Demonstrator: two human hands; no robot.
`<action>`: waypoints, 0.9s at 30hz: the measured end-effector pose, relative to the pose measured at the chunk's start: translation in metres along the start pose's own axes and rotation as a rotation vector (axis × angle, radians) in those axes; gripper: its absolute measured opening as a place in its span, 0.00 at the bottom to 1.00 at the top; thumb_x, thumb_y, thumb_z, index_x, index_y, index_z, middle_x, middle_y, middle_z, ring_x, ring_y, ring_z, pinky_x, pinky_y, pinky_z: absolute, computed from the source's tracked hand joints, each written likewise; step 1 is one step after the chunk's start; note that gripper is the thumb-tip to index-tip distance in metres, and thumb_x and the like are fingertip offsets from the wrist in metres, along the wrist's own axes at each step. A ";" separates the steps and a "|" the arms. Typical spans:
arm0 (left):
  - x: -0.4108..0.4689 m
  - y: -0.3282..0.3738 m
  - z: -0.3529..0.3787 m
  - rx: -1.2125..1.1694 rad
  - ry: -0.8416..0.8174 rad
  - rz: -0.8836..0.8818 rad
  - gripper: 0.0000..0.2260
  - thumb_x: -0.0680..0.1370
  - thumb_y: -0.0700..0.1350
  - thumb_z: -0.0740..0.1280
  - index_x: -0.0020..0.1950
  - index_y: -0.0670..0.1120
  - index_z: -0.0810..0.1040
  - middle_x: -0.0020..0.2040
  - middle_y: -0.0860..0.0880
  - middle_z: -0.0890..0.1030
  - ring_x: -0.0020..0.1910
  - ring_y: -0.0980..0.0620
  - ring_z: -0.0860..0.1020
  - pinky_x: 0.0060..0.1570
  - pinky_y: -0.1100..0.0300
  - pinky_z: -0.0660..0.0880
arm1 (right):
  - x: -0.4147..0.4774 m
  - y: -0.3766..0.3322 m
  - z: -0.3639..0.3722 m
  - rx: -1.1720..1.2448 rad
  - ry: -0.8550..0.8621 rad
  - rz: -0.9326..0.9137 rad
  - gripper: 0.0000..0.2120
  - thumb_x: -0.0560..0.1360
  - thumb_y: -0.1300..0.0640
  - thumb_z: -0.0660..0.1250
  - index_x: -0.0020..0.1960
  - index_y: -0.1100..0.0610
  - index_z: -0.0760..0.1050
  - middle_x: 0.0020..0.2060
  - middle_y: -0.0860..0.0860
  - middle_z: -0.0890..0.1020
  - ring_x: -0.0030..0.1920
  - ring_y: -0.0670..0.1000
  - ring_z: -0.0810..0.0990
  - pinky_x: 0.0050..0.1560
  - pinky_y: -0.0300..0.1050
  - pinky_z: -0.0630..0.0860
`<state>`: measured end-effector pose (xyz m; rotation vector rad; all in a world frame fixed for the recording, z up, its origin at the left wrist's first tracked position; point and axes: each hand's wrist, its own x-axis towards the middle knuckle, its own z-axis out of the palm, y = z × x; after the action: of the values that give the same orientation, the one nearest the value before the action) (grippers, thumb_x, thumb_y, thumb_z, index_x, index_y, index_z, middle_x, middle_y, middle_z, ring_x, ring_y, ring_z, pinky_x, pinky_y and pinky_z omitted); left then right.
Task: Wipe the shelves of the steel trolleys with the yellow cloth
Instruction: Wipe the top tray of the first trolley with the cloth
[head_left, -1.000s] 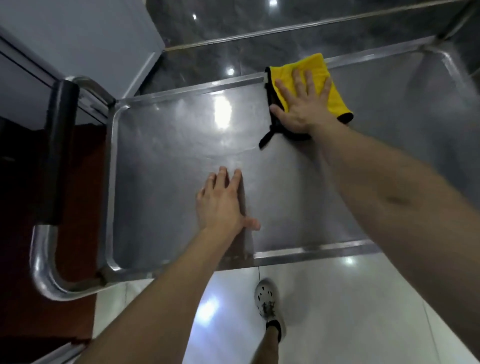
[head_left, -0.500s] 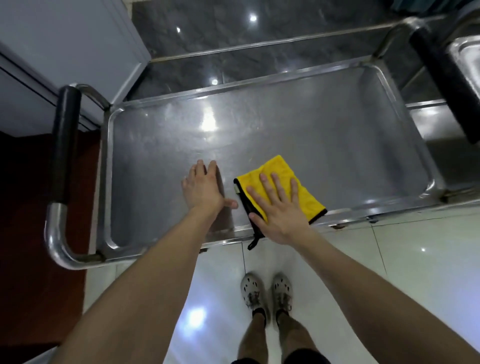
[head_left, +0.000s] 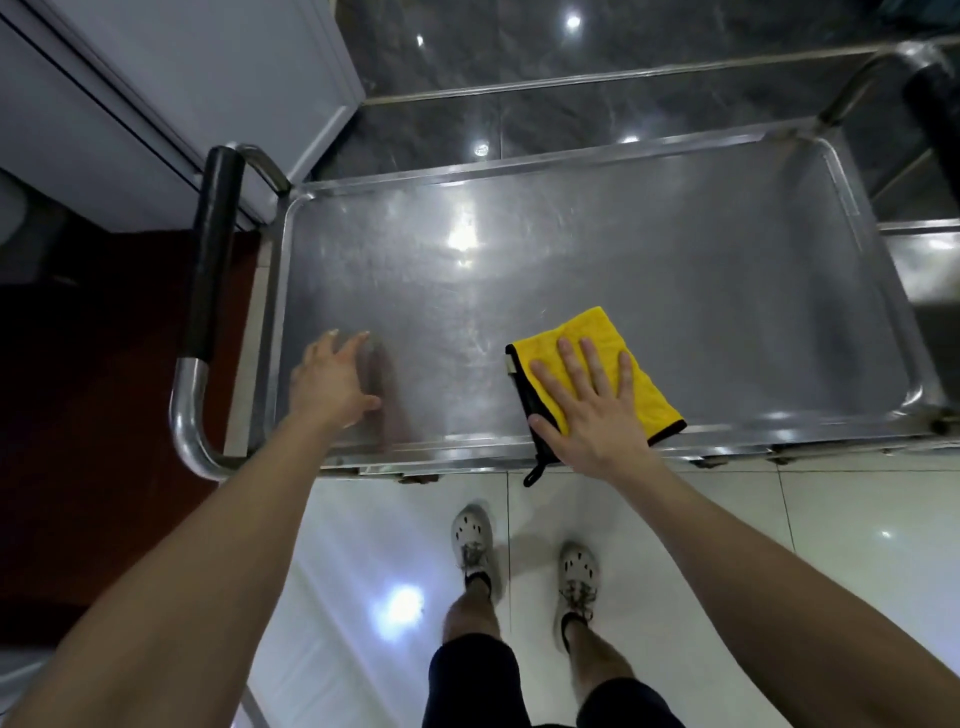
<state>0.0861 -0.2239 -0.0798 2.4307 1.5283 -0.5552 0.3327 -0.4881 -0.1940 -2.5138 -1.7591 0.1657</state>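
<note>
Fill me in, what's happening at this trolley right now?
A person is wiping the top shelf of a steel trolley. The right hand lies flat, fingers spread, on a folded yellow cloth with black edging near the shelf's front edge. The left hand rests open on the bare shelf by the black-gripped handle. A second steel trolley stands alongside on the right.

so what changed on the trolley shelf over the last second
The right hand drew the yellow cloth from the shelf's far rim back to the near edge, then slid it right. The left hand shifted left toward the handle. Same flat press on the cloth, left palm still bracing on the steel.
</note>
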 end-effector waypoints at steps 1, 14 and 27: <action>0.012 -0.007 -0.003 0.016 -0.010 0.014 0.51 0.70 0.55 0.85 0.86 0.59 0.60 0.86 0.43 0.58 0.84 0.37 0.59 0.80 0.36 0.64 | 0.001 -0.002 0.002 0.001 0.006 0.005 0.36 0.84 0.29 0.50 0.87 0.41 0.47 0.87 0.53 0.43 0.86 0.61 0.40 0.79 0.79 0.47; 0.083 -0.049 -0.026 0.138 -0.133 0.166 0.71 0.56 0.66 0.87 0.88 0.62 0.46 0.87 0.42 0.50 0.86 0.37 0.51 0.79 0.34 0.66 | 0.187 -0.064 -0.002 0.081 0.015 -0.147 0.33 0.83 0.30 0.56 0.85 0.37 0.59 0.87 0.50 0.54 0.87 0.58 0.48 0.80 0.76 0.46; 0.073 -0.043 -0.028 0.071 -0.017 0.123 0.66 0.56 0.62 0.89 0.86 0.54 0.55 0.85 0.44 0.59 0.84 0.41 0.59 0.78 0.42 0.66 | 0.295 -0.156 -0.005 0.041 -0.077 -0.216 0.33 0.84 0.31 0.47 0.86 0.40 0.54 0.87 0.52 0.49 0.87 0.60 0.44 0.78 0.78 0.43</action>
<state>0.0818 -0.1347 -0.0851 2.5457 1.3628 -0.6134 0.2876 -0.1576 -0.1852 -2.2983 -2.0180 0.2852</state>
